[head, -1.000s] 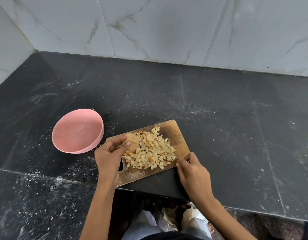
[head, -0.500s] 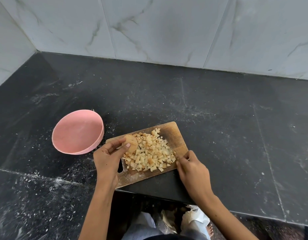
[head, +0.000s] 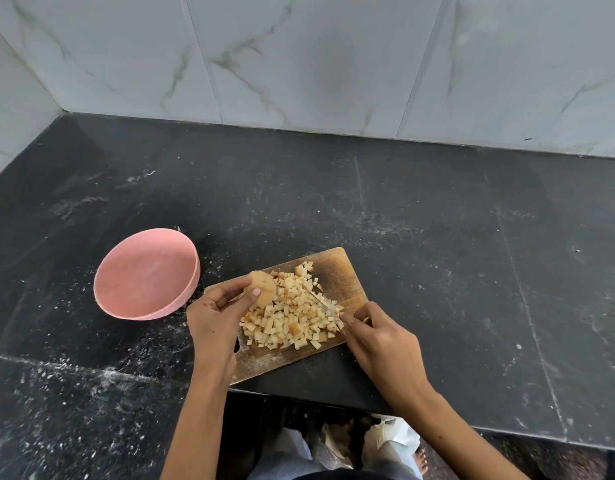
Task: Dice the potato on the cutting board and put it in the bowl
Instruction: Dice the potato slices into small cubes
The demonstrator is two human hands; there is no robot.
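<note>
- Left hand [head: 214,315] curled round a rounded, uncut tan potato piece [head: 263,289], thumb and fingers pinching it over the left end of the board.
- Right hand [head: 382,344] closed round a thin-bladed knife [head: 321,301], handle hidden in the fist, blade lying flat-angled across the diced heap with its tip toward the far left.
- Heap of small pale-yellow potato cubes [head: 292,320] spread over the middle of the rectangular wooden cutting board [head: 340,271], a few cubes scattered toward the far edge.
- Board set at a slant on the black speckled stone table [head: 437,254], near corner jutting just past the table's front edge.
- Round pink plastic bowl [head: 145,275] standing on the table just left of the board, close to the left hand but not touching it; no cubes seen inside.
- White dust and specks strewn over the table round the bowl and board.
- White marble-veined wall tiles [head: 316,57] behind the table.
- Light trousers [head: 285,455] and a bare foot [head: 420,460] seen below the table edge, beside crumpled white plastic [head: 392,434].
</note>
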